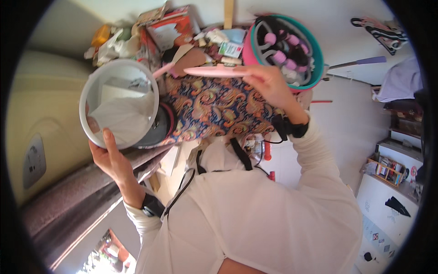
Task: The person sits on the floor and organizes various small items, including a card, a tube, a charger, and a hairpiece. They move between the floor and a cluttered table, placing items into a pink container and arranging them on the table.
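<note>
My left hand (111,159) grips the rim of a round white plastic bin (83,109), tilted so that its mouth faces me. Inside it are a crumpled whitish sheet or liner (119,116) and some small pieces I cannot make out. To the right, my right hand (267,84) pinches the edge of a thin pink disc, perhaps a lid (212,71), seen nearly edge-on. The disc is held above a table covered with paisley cloth (219,106), apart from the bin. A pink stick-like piece (163,70) shows beside the bin's rim.
At the back right stands a pink and teal tub (320,61) holding grey tubing with pink foam. Boxes or books (172,30), packets and a small printed box (230,49) crowd the table's back. A dark round item (160,125) sits behind the bin; a yellowish appliance (51,102) is at left.
</note>
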### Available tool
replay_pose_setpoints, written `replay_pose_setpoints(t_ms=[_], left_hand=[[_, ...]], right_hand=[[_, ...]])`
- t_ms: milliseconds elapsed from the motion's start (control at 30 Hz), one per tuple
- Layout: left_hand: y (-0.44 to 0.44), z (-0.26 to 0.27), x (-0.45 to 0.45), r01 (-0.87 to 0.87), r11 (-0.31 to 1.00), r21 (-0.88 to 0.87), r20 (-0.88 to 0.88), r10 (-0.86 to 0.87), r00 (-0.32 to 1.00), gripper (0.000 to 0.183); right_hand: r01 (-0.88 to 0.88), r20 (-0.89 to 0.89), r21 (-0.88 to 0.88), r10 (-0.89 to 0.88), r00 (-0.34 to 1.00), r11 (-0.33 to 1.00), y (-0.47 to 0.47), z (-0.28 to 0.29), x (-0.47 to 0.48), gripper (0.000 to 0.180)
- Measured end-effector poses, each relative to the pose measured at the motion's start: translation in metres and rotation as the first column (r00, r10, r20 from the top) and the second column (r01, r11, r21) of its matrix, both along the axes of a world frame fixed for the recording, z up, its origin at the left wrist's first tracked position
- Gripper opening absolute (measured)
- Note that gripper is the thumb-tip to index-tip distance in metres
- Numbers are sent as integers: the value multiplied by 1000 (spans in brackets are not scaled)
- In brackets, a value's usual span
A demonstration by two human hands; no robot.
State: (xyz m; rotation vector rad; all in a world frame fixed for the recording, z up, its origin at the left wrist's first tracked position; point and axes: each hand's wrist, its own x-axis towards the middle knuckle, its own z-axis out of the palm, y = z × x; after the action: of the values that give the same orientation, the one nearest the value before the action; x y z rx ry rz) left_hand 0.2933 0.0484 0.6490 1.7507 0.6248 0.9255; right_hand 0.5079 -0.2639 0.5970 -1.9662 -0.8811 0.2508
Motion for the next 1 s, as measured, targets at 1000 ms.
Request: replay_pose_setpoints(t_ms=[1000], left_hand=[[-57,-20,76,539,800,263,-504,-362,784,33]], right_hand=[[-27,354,-189,94,930,982,5,-174,-98,29]])
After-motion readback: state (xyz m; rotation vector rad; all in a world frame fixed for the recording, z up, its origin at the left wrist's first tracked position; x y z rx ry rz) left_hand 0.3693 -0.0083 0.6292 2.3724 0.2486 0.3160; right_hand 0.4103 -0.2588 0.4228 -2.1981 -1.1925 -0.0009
